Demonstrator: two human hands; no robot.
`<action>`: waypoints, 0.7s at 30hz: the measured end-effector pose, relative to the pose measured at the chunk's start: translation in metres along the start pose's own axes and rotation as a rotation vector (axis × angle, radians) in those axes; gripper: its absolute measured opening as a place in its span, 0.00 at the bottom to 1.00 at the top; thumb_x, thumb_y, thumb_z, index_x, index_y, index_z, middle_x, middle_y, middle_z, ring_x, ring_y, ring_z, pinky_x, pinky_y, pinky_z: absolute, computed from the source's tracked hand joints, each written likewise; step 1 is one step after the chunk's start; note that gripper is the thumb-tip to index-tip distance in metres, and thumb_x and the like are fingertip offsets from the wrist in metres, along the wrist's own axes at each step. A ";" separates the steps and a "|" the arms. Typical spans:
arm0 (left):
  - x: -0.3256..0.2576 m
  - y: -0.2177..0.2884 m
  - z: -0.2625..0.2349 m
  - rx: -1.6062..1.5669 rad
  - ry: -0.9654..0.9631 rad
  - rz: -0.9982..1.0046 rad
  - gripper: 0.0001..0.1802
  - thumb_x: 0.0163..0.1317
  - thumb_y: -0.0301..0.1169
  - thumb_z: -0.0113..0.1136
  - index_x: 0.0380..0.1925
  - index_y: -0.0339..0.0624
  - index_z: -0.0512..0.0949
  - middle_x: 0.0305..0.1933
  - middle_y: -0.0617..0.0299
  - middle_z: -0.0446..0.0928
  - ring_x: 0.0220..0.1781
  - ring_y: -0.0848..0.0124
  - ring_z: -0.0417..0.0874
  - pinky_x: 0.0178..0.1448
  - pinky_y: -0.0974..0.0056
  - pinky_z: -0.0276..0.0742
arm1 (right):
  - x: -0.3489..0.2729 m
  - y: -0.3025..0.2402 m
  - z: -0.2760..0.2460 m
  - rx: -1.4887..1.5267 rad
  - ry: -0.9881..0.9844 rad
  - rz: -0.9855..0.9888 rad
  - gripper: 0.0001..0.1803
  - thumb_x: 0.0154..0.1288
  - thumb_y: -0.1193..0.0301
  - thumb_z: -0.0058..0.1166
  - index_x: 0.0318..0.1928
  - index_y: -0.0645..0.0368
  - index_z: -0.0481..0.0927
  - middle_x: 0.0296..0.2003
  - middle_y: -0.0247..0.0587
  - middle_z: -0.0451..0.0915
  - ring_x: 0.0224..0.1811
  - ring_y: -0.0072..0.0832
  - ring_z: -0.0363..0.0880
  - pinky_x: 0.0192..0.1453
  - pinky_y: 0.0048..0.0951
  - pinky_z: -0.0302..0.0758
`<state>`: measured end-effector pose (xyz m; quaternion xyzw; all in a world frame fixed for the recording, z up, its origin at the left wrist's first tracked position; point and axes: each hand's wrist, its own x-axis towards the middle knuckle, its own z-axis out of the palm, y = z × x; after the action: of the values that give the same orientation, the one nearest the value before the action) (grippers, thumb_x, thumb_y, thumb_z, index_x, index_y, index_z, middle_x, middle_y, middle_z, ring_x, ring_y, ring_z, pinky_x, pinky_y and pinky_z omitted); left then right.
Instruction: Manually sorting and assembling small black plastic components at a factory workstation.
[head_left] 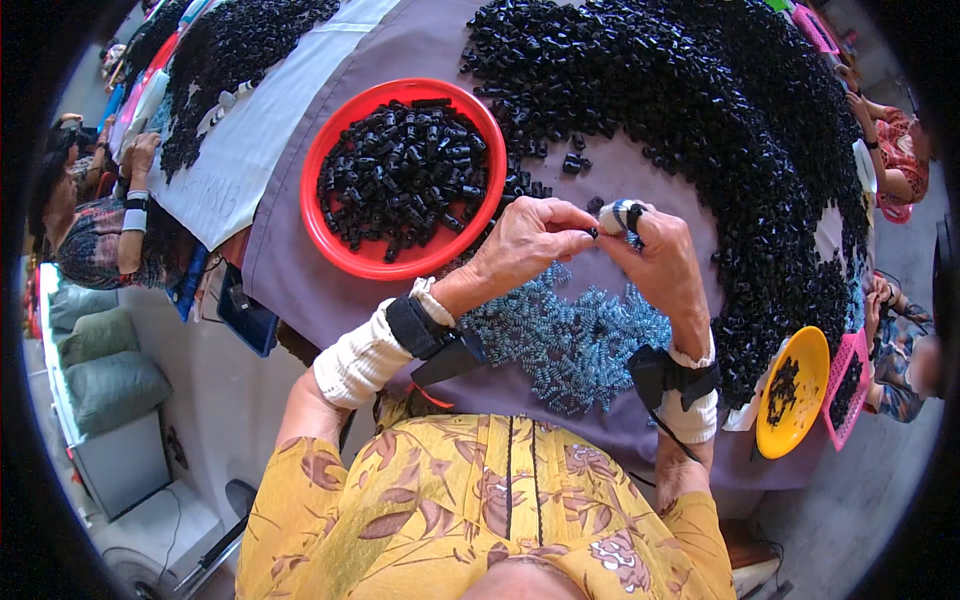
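My left hand (pixel 525 243) and my right hand (pixel 655 250) meet over the table, both closed in a pinch. Between their fingertips is a small black plastic part (pixel 593 232), mostly covered by the fingers. A white wrap with blue stripes (pixel 622 215) covers a finger of the right hand. Just below the hands spreads a loose pile of small blue coil springs (pixel 575 345). To the left, a red basin (pixel 311 205) holds many short black cylindrical parts (pixel 400 180). A large heap of similar black parts (pixel 700 110) curves from the far side round to the right.
A yellow basin (pixel 815 370) with a few black pieces and a pink basket (pixel 850 385) stand at the right edge. Other people work at the left and far right. Another table with a white cover (pixel 265 130) adjoins at left. Green sacks (pixel 120 390) are stacked lower left.
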<state>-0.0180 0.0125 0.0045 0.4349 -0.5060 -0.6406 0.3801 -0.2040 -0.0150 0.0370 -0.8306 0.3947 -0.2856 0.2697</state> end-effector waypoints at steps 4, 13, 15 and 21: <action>-0.002 0.001 0.002 0.000 -0.012 0.015 0.12 0.59 0.28 0.59 0.42 0.33 0.79 0.33 0.66 0.78 0.33 0.81 0.75 0.38 0.74 0.74 | 0.000 -0.002 -0.003 -0.023 -0.048 -0.010 0.08 0.49 0.76 0.60 0.32 0.63 0.78 0.26 0.48 0.78 0.30 0.43 0.78 0.32 0.35 0.74; -0.004 -0.005 0.004 0.022 0.019 0.063 0.11 0.57 0.23 0.60 0.40 0.33 0.79 0.32 0.66 0.77 0.33 0.81 0.76 0.38 0.74 0.74 | 0.000 -0.003 0.000 0.235 -0.083 0.161 0.10 0.51 0.79 0.59 0.36 0.65 0.76 0.27 0.45 0.81 0.30 0.31 0.81 0.34 0.27 0.76; -0.006 -0.005 0.002 -0.028 0.026 0.044 0.11 0.56 0.23 0.60 0.40 0.33 0.79 0.32 0.66 0.77 0.33 0.81 0.76 0.38 0.74 0.74 | -0.005 0.001 0.003 0.290 -0.084 0.140 0.10 0.52 0.80 0.58 0.36 0.64 0.76 0.26 0.40 0.80 0.29 0.24 0.79 0.34 0.26 0.76; -0.007 -0.006 0.003 0.097 0.025 0.169 0.11 0.56 0.22 0.59 0.40 0.32 0.79 0.32 0.66 0.76 0.33 0.80 0.76 0.37 0.74 0.74 | -0.005 -0.001 0.004 0.422 -0.076 0.245 0.10 0.52 0.82 0.57 0.37 0.63 0.76 0.25 0.33 0.78 0.28 0.18 0.75 0.33 0.22 0.74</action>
<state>-0.0193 0.0209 -0.0004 0.4166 -0.5666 -0.5754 0.4176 -0.2033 -0.0100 0.0337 -0.7117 0.4138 -0.2956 0.4847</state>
